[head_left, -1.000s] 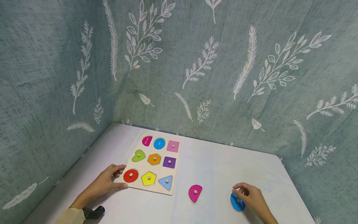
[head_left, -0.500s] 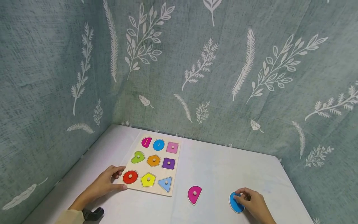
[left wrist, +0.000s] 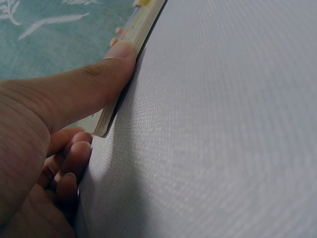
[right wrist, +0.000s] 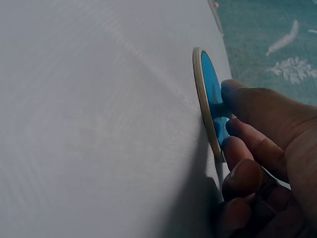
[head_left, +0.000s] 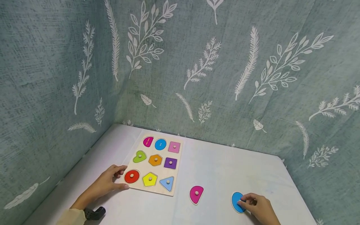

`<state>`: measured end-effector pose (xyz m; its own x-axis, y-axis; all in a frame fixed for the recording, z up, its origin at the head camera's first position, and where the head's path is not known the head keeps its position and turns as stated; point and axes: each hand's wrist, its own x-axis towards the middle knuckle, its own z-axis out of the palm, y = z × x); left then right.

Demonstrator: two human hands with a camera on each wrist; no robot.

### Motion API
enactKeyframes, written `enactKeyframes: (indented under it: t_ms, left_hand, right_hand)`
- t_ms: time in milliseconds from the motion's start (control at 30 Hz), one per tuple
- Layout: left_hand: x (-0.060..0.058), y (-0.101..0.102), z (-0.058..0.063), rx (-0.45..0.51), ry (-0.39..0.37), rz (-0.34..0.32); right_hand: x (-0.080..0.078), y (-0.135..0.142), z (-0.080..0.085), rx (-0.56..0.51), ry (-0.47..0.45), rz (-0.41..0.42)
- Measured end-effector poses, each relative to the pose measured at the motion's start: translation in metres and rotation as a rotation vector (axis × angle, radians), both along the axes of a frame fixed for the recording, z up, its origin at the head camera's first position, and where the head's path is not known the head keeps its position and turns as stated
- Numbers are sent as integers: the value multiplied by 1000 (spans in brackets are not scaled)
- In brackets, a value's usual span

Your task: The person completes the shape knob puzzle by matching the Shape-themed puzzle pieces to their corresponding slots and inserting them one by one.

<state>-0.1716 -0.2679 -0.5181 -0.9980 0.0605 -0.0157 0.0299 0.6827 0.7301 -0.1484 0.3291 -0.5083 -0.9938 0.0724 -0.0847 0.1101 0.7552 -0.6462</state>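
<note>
A wooden shape puzzle board [head_left: 160, 170] lies on the white table at left, with several coloured knobbed pieces in its cutouts. The magenta half-circle slot [head_left: 148, 141] and the round blue slot [head_left: 160, 144] at its far edge have no knobs. My left hand [head_left: 108, 181] holds the board's near left corner; the left wrist view has the thumb [left wrist: 94, 84] against its edge and the other fingers curled beside the corner. At right, my right hand [head_left: 260, 206] pinches the knob of a blue round puzzle piece [head_left: 237, 201], seen edge-on [right wrist: 210, 84] in the right wrist view.
A magenta half-circle piece [head_left: 196, 195] lies knob up on the table between the board and the blue piece. Patterned green-blue cloth walls [head_left: 174, 106] rise behind the table [head_left: 225, 165] and on its left. A black band [head_left: 95, 213] sits on the left wrist.
My right hand has shifted slightly right across the blue piece, and its thumb and finger have closed onto the knob. The left hand and the board stay as they were.
</note>
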Motion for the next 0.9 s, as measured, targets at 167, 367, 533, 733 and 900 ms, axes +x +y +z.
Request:
enactKeyframes:
  t_ms: [167, 367, 533, 733, 900]
  left_hand:
    - [0, 0, -1, -4, -5, 4]
    - [1, 2, 0, 8, -13, 11]
    - [2, 2, 2, -1, -3, 19]
    - [2, 2, 2, -11, -1, 13]
    - [1, 2, 3, -2, -4, 19]
  right_hand:
    - [1, 0, -2, 23, 1, 1]
    - [3, 0, -3, 27, 25, -4]
    - [3, 0, -4, 22, 45, 1]
    - [2, -3, -4, 33, 76, 18]
    - [2, -6, -1, 21, 68, 16]
